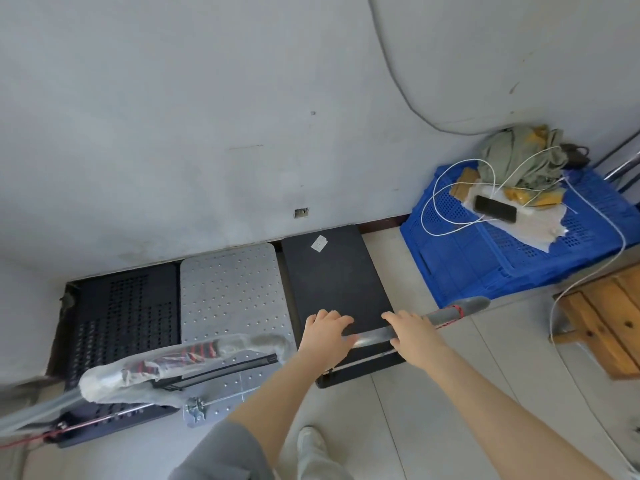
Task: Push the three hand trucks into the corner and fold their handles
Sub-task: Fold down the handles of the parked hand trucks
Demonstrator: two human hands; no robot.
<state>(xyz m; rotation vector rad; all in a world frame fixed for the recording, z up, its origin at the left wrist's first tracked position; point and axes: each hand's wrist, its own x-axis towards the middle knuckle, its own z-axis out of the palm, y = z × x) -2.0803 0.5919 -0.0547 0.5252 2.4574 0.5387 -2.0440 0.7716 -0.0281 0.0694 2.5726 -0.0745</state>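
Three hand trucks stand side by side against the wall. A black perforated one [124, 306] fills the left corner, a grey dotted one [233, 292] is in the middle, and a plain black one [332, 278] is on the right. My left hand [327, 336] and my right hand [410, 332] both grip the metal handle bar [372, 336] of the right truck, which stands raised above the deck's near end. A handle wrapped in clear plastic [180, 362] stands up over the two left trucks.
A blue plastic crate [485, 258] with a phone [495, 208], white cable and cloth on top sits right of the trucks. A wooden stool [609, 323] stands at the far right. My shoe [311, 441] is on the tiled floor behind the trucks.
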